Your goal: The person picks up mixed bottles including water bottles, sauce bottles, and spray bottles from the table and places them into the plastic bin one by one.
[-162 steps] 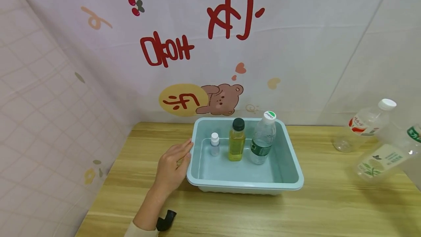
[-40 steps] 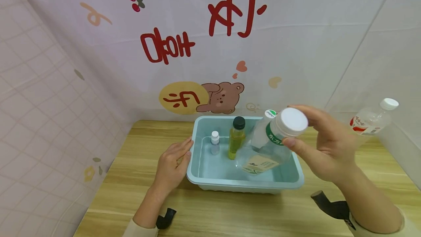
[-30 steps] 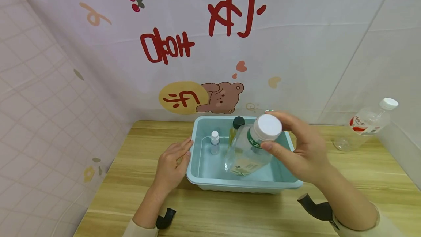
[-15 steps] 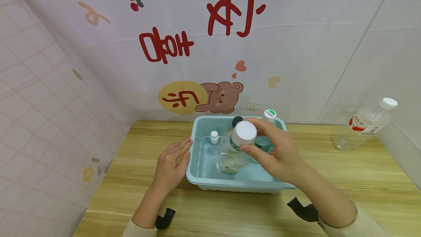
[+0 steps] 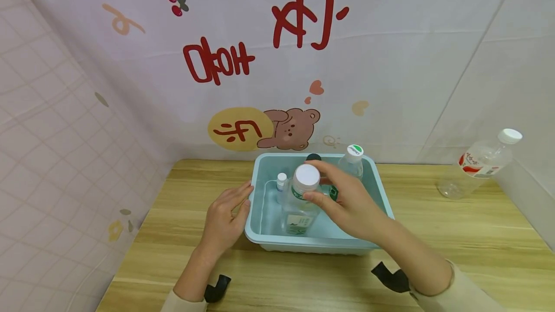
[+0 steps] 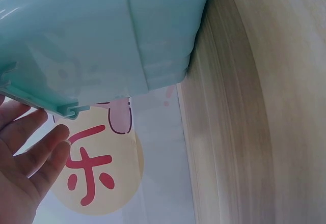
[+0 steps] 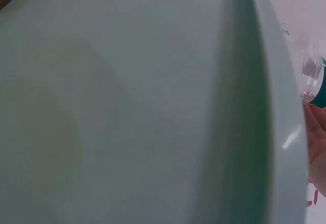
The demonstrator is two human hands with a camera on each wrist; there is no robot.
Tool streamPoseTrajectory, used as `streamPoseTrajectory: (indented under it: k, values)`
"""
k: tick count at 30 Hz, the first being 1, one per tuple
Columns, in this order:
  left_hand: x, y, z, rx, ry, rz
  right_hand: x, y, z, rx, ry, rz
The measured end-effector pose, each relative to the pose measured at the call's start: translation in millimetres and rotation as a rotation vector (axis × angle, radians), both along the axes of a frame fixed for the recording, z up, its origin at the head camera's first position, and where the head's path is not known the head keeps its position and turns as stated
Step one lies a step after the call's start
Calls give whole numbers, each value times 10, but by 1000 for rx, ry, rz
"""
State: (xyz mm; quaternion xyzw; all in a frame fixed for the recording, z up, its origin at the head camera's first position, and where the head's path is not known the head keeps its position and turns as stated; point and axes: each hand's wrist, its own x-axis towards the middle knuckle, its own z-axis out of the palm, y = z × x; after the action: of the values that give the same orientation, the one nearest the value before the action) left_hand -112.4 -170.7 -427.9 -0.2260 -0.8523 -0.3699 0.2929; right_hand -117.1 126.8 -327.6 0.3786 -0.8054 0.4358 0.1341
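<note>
My right hand [image 5: 353, 208] pinches a clear plastic bottle [image 5: 297, 211] by its neck, just under the white cap. The bottle stands nearly upright inside the light-blue plastic tub [image 5: 321, 243], toward its front left. At the tub's left rim my left hand [image 5: 227, 213] touches with extended fingers; the left wrist view shows its fingertips [image 6: 60, 132] right at the rim. Behind the held bottle are a small white-capped bottle [image 5: 281, 178], a black-capped bottle [image 5: 313, 157] mostly hidden, and a clear water bottle [image 5: 353, 166] partly covered by my right hand.
An empty clear bottle [image 5: 481, 165] with a red and white label stands on the wooden table [image 5: 442, 235] at the right. A printed cloth [image 5: 390, 61] hangs behind the tub. The tub's wall [image 7: 127, 107] fills most of the right wrist view.
My right hand has taken the clear bottle from the right of the table, carried it left into the tub, lowered it and brought it more upright. My left hand has stayed at the rim.
</note>
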Motion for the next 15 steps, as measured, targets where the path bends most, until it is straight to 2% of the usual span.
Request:
streamPoseTrajectory:
  k: [7,15]
  values:
    - [13,8,29,-4,-18,8,-15,-68,-39,39,-124,-7]
    - [17,13,37,-6,-20,14,-43,-110,-92,88,-217,-6]
